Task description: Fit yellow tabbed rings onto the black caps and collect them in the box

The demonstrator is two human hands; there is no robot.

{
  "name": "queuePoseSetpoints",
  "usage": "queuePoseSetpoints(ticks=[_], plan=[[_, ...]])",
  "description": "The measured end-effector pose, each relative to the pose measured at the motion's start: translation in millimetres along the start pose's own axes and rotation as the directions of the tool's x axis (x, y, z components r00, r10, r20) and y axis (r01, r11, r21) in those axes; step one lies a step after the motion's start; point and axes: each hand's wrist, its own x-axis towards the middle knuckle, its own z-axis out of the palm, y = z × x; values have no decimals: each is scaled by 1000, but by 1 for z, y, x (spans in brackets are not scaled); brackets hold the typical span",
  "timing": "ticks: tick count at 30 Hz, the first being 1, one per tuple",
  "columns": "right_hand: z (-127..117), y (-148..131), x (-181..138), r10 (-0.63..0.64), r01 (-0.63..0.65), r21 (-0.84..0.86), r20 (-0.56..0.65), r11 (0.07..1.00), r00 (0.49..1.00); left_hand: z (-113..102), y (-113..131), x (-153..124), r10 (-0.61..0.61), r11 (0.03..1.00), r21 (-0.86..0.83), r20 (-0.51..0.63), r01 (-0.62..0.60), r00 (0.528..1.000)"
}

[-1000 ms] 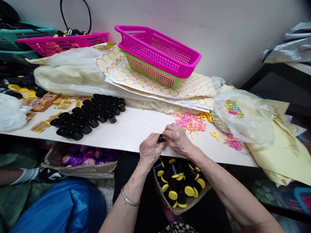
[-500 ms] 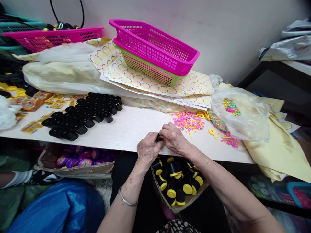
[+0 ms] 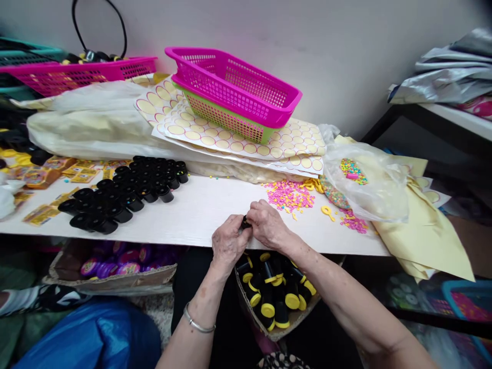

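Observation:
At the near edge of the white table [image 3: 207,205], my left hand [image 3: 227,240] and my right hand [image 3: 266,224] are closed together on one small black container [image 3: 245,223], mostly hidden by the fingers. Just beyond my right hand lies a pile of pink and yellow beads [image 3: 287,195], with a small yellow ring piece [image 3: 327,211] beside it. A cluster of several open black containers [image 3: 126,189] stands on the table to the left. Below the table edge, a cardboard box [image 3: 274,294] holds several black containers with yellow caps.
A pink basket [image 3: 234,84] nested in a green one sits on sheets of round stickers [image 3: 292,146] at the back. A clear bag of coloured beads [image 3: 365,177] lies at right on yellow paper. A box of purple items [image 3: 111,256] and a blue bag [image 3: 88,335] are under the table.
Both hands stay closed on the small black container at the table edge, fingers shifting slightly. The view has drifted a little to the right.

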Motion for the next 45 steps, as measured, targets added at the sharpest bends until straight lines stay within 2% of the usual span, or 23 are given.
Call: queuePoseSetpoints(ticks=[3, 6, 9, 13, 15, 17, 20, 23, 31, 36, 40, 45], plan=[[2, 0, -2, 68, -52, 206, -72, 977, 995, -1, -1, 0, 19, 1000, 14, 16, -19, 1000], [1, 9, -9, 163, -69, 484, -155, 873, 974, -1, -2, 1, 34, 999, 18, 9, -34, 999], [-1, 29, -27, 318, -87, 640, -255, 763, 913, -1, -2, 2, 35, 999, 12, 1, -35, 999], [-1, 60, -59, 548, -237, 642, -342, 730, 763, -1, -1, 2, 41, 999, 11, -3, -41, 999], [2, 71, -70, 590, -299, 607, -360, 736, 723, -1, -2, 2, 41, 999, 22, -9, -40, 999], [6, 77, -76, 592, -329, 562, -381, 758, 710, -1, -2, 2, 40, 999, 30, -12, -39, 999], [10, 81, -72, 577, -374, 474, -412, 797, 706, 0, -2, 2, 42, 999, 24, -20, -42, 999], [12, 82, -63, 579, -450, 377, -393, 810, 714, 1, -1, 2, 48, 999, 3, -32, -48, 998], [2, 88, -52, 596, -593, 82, -196, 801, 779, 2, -2, 3, 48, 999, -1, -28, -48, 998], [-11, 92, -45, 544, -545, -121, -51, 829, 838, 2, -2, 3, 47, 999, 8, -40, -46, 998], [-19, 93, -37, 520, -503, -197, 41, 841, 853, 0, -2, 3, 37, 999, 36, -6, -37, 999], [-24, 97, -40, 530, -515, -199, 28, 834, 848, 0, -3, 3, 46, 999, 19, -14, -46, 999]])
